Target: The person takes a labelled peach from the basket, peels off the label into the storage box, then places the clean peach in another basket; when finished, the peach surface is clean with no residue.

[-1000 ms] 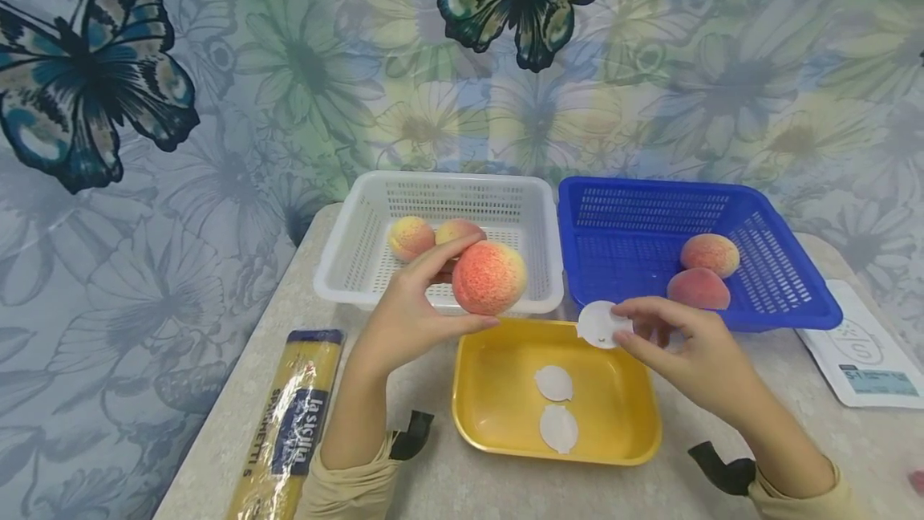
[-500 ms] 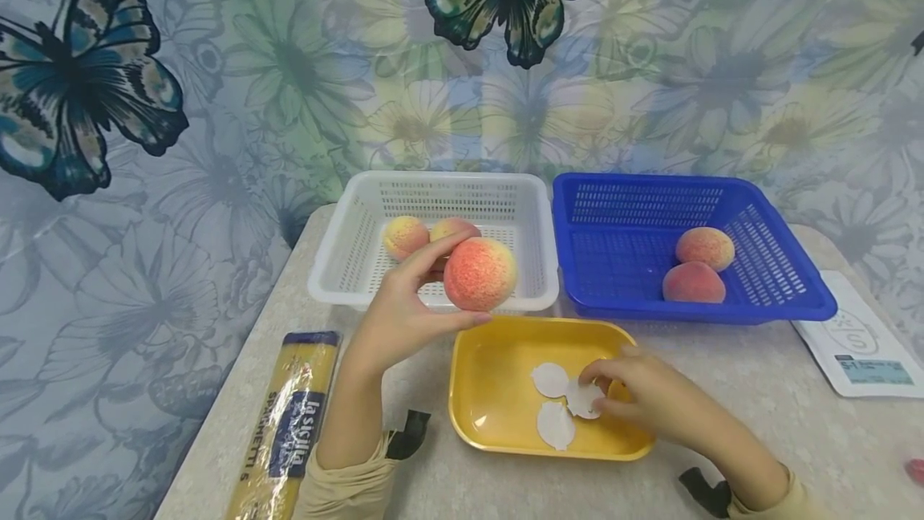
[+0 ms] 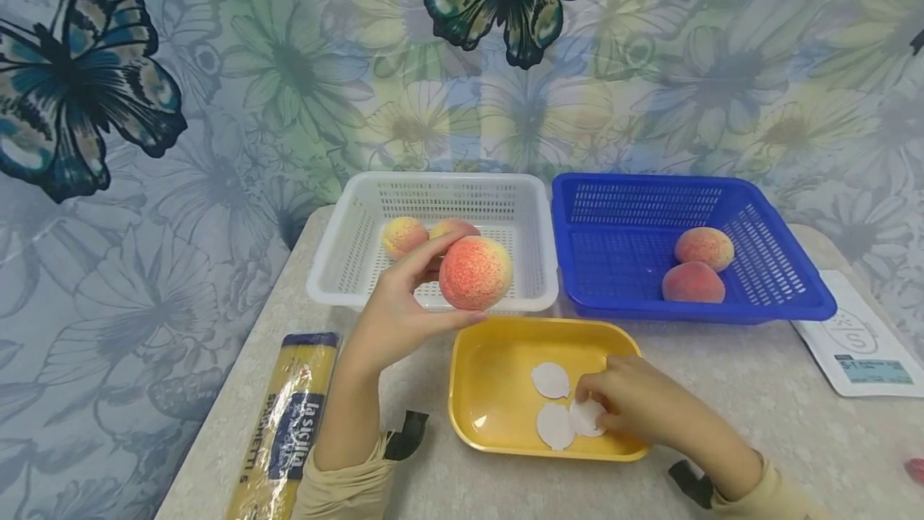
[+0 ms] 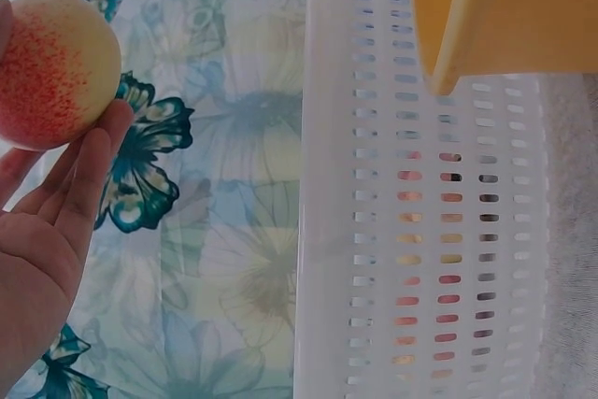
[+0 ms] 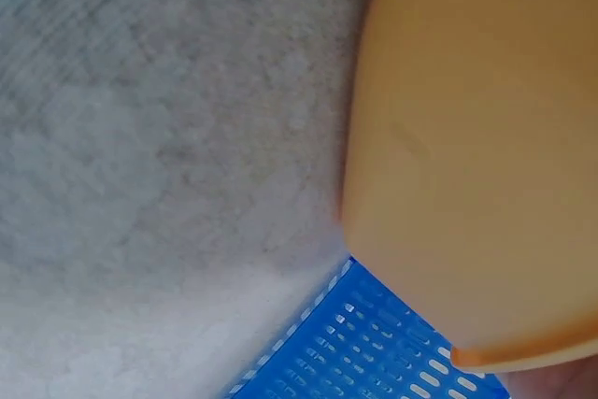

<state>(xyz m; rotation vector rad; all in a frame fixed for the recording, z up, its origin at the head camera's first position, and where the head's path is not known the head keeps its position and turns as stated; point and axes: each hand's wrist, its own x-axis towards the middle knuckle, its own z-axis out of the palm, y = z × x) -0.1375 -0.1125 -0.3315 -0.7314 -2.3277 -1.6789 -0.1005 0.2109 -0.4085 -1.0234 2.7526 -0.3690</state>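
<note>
A red-and-yellow peach is gripped by my left hand in front of the white basket. In the left wrist view the peach sits between the thumb and fingers, the thumb mostly cut off. My right hand is down in the yellow tray, its fingertips pinching the edge of a thin white round piece. Two like it lie alongside: one white piece touches its left edge, another white piece lies behind. In the right wrist view the tray wall hides most of the hand.
In the white basket lie peaches, including a yellowish peach. A blue basket on the right holds two peaches, one a redder peach. A spaghetti pack lies at left, a white printed pouch at right.
My right hand has carried the white round piece from above the tray's back right corner down into the tray, then shifted it slightly toward me. The left hand keeps holding the peach, nearly still.
</note>
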